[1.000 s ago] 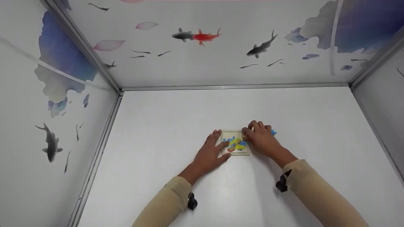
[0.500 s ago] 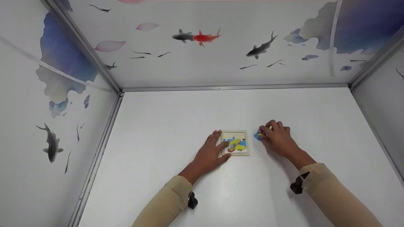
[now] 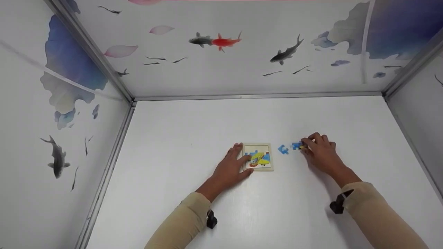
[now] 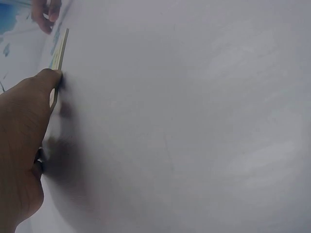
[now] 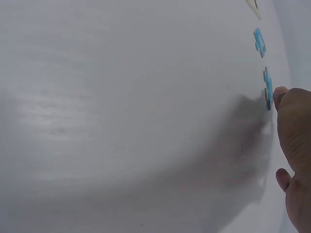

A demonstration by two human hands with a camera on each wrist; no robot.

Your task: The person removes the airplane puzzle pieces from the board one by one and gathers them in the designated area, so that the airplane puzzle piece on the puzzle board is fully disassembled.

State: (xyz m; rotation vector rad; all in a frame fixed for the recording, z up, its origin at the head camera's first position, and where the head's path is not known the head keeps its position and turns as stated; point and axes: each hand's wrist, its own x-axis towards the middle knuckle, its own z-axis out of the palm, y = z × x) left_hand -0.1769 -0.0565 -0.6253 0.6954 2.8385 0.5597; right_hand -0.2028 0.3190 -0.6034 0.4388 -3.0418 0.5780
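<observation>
A small wooden puzzle tray (image 3: 271,164) lies on the table, partly filled with pieces showing a yellow and blue picture. My left hand (image 3: 228,167) rests along its left side, fingertips at the upper left corner, one finger over the picture and the thumb at the lower edge. To the right, my right hand (image 3: 322,155) pinches a puzzle piece with some yellow on it (image 3: 302,146), largely hidden by the fingers. Blue puzzle pieces (image 3: 295,145) lie right beside those fingertips. A separate blue puzzle piece (image 3: 283,149) lies between them and the tray.
The white table (image 3: 173,138) is bounded by a printed back wall (image 3: 242,76) and a left side wall (image 3: 20,138), with metal rails along the edges. Black wrist cameras (image 3: 211,220) sit at both sleeves.
My right hand has moved from the tray's upper right to the right, carrying the piece with yellow on it. A blue piece beside the tray is now uncovered. My left hand stays in place.
</observation>
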